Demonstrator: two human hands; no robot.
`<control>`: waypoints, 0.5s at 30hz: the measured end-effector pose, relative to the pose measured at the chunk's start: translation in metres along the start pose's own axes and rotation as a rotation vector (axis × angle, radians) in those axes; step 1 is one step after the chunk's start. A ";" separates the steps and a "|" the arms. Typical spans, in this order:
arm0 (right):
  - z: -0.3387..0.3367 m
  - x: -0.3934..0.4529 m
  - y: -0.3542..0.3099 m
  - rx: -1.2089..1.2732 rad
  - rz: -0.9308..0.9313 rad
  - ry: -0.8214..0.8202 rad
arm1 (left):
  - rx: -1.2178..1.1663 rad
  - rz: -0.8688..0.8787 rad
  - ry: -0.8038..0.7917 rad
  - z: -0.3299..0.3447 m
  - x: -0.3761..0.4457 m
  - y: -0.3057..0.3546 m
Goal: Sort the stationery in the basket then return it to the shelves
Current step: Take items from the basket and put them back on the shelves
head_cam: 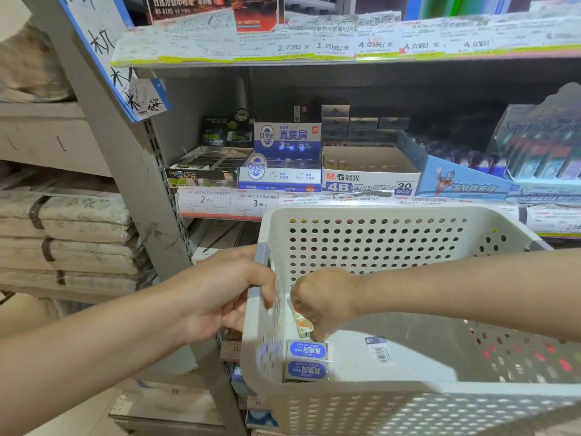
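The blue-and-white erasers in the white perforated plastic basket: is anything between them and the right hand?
Partly. The right hand already grips a small orange-patterned box, which sits just above the two blue-and-white erasers in the white perforated plastic basket. The left hand holds the basket's rim.
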State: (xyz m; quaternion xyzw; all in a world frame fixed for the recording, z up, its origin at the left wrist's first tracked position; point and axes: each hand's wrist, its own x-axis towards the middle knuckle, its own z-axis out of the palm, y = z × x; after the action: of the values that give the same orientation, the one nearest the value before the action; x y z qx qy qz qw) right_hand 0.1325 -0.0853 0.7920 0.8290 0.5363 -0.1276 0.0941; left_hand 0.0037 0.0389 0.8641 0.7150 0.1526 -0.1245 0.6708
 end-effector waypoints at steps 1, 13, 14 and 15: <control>0.001 0.003 0.001 -0.025 -0.002 0.009 | 0.002 0.003 0.004 0.000 0.000 0.000; -0.051 -0.032 0.010 0.012 -0.012 0.259 | 0.034 -0.011 -0.017 -0.003 0.001 -0.002; -0.060 -0.038 0.010 0.038 -0.001 0.294 | 0.036 -0.011 -0.021 -0.003 0.001 -0.002; -0.069 -0.045 0.011 0.077 0.015 0.324 | 0.035 -0.013 -0.024 -0.004 0.001 -0.001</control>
State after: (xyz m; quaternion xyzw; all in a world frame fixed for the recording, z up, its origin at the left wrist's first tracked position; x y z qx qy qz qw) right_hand 0.1328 -0.1083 0.8722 0.8456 0.5331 -0.0118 -0.0245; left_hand 0.0044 0.0426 0.8627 0.7241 0.1468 -0.1402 0.6591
